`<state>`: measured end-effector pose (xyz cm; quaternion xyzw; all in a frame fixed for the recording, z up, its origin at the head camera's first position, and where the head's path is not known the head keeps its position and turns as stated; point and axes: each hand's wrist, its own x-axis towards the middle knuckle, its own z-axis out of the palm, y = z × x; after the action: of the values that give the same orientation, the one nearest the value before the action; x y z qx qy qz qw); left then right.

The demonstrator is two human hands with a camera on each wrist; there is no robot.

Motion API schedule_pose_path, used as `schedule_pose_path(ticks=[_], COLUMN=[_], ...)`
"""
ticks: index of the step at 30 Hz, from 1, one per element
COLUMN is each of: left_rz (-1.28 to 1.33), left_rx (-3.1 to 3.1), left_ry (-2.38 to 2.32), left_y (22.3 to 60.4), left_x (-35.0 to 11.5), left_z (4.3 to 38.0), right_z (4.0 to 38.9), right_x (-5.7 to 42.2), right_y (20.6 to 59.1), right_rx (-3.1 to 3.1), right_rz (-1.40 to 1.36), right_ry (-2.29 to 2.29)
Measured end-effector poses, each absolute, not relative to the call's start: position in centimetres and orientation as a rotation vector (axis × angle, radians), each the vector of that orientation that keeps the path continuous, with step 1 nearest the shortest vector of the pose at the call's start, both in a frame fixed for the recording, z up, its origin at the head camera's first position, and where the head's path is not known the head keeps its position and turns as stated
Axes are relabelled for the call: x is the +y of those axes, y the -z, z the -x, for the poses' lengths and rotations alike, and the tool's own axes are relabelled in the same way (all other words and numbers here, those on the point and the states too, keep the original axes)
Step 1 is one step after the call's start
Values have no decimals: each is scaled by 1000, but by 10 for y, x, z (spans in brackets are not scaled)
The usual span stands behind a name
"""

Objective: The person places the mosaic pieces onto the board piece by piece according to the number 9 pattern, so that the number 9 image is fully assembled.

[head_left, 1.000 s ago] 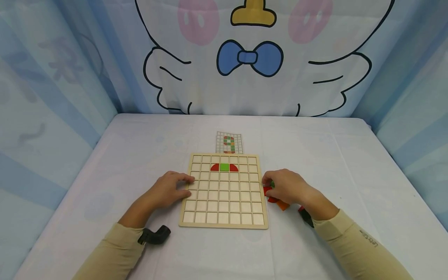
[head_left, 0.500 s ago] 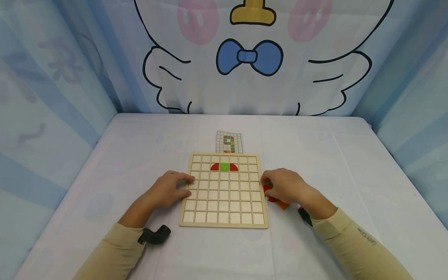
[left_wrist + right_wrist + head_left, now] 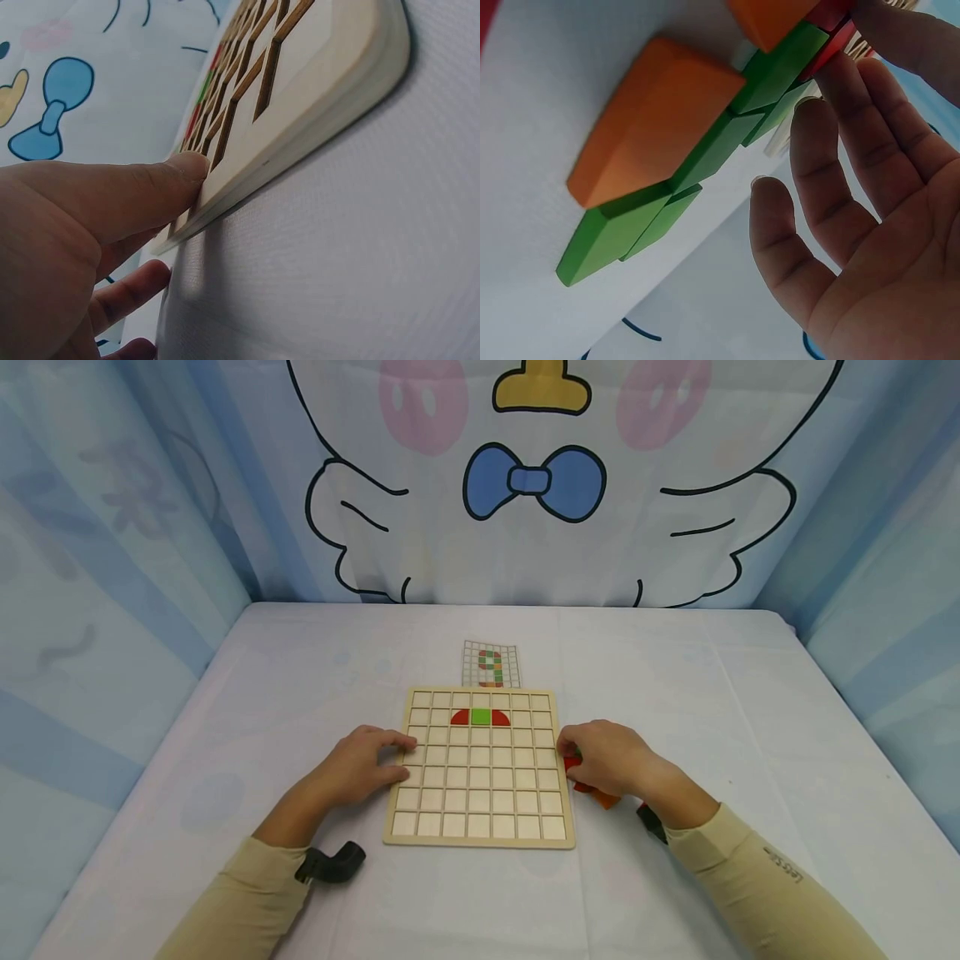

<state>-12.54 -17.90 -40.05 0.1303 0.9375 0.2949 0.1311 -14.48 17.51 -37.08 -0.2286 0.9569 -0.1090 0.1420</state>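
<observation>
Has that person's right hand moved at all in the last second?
Yes, slightly: in the head view the right hand has shifted left, toward the grid board, which has stayed put.

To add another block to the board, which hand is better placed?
Likely the right hand: it is at the coloured blocks beside the board; the left hand rests on the board's opposite edge.
</observation>
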Motion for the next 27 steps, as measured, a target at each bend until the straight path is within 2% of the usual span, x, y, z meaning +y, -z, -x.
schedule_pose_path(ticks=[27], left_rz=[-369], left_rx=[2724], left_ry=[-850], left_y=[400], left_x=[-178], left_z=[126], right_z=[146], right_x=[176], right_y=[373], right_rx=[2754], right_rz=[653], right_ry=[321])
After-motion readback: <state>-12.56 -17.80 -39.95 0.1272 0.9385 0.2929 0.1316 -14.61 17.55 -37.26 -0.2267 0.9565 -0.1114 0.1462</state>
